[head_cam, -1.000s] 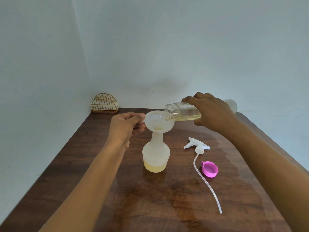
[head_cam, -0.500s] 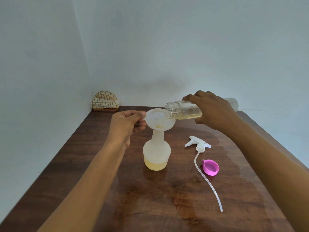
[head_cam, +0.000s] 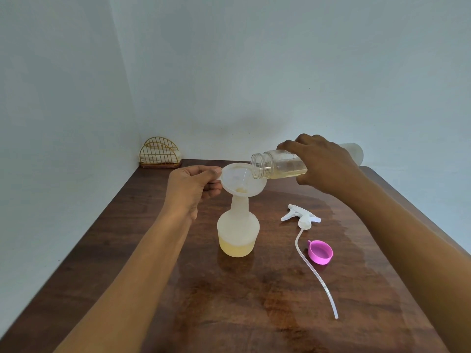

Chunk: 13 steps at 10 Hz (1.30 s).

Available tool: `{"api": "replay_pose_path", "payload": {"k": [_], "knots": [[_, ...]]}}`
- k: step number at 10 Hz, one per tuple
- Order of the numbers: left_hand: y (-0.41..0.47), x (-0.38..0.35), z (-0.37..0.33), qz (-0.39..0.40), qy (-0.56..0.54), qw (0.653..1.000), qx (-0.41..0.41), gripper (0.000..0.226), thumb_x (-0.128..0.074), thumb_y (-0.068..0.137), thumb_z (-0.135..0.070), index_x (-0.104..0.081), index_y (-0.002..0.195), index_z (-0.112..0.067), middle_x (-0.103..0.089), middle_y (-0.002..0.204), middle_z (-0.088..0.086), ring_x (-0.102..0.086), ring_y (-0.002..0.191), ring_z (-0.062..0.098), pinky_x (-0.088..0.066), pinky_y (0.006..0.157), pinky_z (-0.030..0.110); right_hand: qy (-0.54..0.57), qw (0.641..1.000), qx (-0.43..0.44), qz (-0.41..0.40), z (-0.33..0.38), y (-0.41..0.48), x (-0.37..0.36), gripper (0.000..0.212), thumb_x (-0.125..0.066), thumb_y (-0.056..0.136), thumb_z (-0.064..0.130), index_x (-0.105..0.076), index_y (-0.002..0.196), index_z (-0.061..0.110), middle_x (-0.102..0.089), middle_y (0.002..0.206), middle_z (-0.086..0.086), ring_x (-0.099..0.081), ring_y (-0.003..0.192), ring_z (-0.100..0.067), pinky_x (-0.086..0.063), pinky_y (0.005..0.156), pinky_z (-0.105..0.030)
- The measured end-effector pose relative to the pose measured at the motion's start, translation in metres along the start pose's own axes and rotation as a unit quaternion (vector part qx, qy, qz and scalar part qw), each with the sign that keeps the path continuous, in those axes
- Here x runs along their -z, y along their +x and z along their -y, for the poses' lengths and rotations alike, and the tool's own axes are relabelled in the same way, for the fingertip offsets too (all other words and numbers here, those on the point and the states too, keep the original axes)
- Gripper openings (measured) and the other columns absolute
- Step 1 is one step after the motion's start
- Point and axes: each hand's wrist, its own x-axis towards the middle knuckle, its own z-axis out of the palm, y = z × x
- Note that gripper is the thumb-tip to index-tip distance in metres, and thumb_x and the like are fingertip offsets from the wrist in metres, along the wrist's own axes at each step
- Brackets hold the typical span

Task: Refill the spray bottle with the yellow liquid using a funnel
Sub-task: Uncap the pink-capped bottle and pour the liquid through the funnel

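A frosted white spray bottle [head_cam: 238, 230] stands upright mid-table with yellow liquid in its bottom. A white funnel [head_cam: 242, 180] sits in its neck, a little yellow liquid pooled at its throat. My left hand [head_cam: 193, 186] pinches the funnel's tab at its left rim. My right hand [head_cam: 323, 165] grips a clear bottle [head_cam: 277, 165] tipped almost level, its open mouth over the funnel's right rim, and a thin stream runs from it into the funnel. Some yellow liquid lies along the clear bottle's lower side.
The white trigger sprayer head [head_cam: 302, 217] with its long dip tube lies on the wooden table [head_cam: 127, 250] right of the spray bottle. A pink cap [head_cam: 320, 252] lies beside the tube. A gold wire napkin holder [head_cam: 160, 155] stands in the back left corner against the walls.
The clear bottle stays tipped over the funnel and its liquid level has dropped slightly. Both hands hold nearly the same places; the view has shifted a little.
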Motion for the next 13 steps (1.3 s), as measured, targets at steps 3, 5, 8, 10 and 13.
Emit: {"api": "replay_pose_path", "payload": {"k": [3,5,8,10,13], "knots": [[-0.001,0.0,-0.001,0.0,0.002,1.0,-0.001,0.005,-0.07,0.082,-0.007,-0.073,0.078,-0.009,-0.07,0.058,0.001,-0.065,0.051,0.007,-0.052,0.048,0.018,0.001,1.0,-0.001,-0.001,0.0,0.001,0.002,0.069,-0.075,0.071,0.016,-0.044,0.13,0.033,-0.055,0.119,0.002,-0.05,0.105,-0.021,-0.031,0.067,-0.029],[-0.001,0.0,-0.002,0.001,0.002,1.0,0.002,0.007,-0.07,0.082,-0.006,-0.073,0.077,-0.01,-0.07,0.058,0.001,-0.065,0.052,0.007,-0.052,0.048,0.018,0.0,1.0,-0.004,0.0,-0.001,0.001,0.004,0.069,-0.075,0.071,0.016,-0.044,0.13,0.033,-0.055,0.119,0.002,-0.05,0.105,-0.022,-0.032,0.068,-0.03],[-0.003,0.0,-0.003,-0.001,0.003,1.0,0.005,0.005,-0.07,0.082,-0.007,-0.073,0.078,-0.009,-0.07,0.058,0.001,-0.065,0.051,0.007,-0.052,0.048,0.018,-0.01,1.0,0.0,0.002,0.003,0.002,0.007,0.07,-0.074,0.072,0.016,-0.043,0.132,0.032,-0.054,0.119,0.001,-0.05,0.106,-0.022,-0.032,0.068,-0.03],[-0.004,-0.001,-0.004,-0.004,0.004,1.0,0.006,0.006,-0.07,0.082,-0.007,-0.073,0.077,-0.01,-0.069,0.057,0.0,-0.065,0.051,0.007,-0.052,0.048,0.018,-0.016,1.0,0.001,0.0,0.004,0.003,0.01,0.069,-0.074,0.072,0.016,-0.043,0.132,0.032,-0.054,0.12,0.001,-0.05,0.107,-0.022,-0.032,0.068,-0.03],[-0.005,0.0,-0.004,0.001,0.0,1.0,-0.001,0.008,-0.069,0.083,-0.006,-0.073,0.076,-0.01,-0.07,0.058,0.001,-0.065,0.051,0.007,-0.052,0.048,0.018,-0.018,1.0,-0.001,-0.003,0.004,0.004,0.012,0.068,-0.073,0.073,0.016,-0.043,0.132,0.032,-0.055,0.12,0.0,-0.051,0.107,-0.022,-0.031,0.067,-0.03]]}}
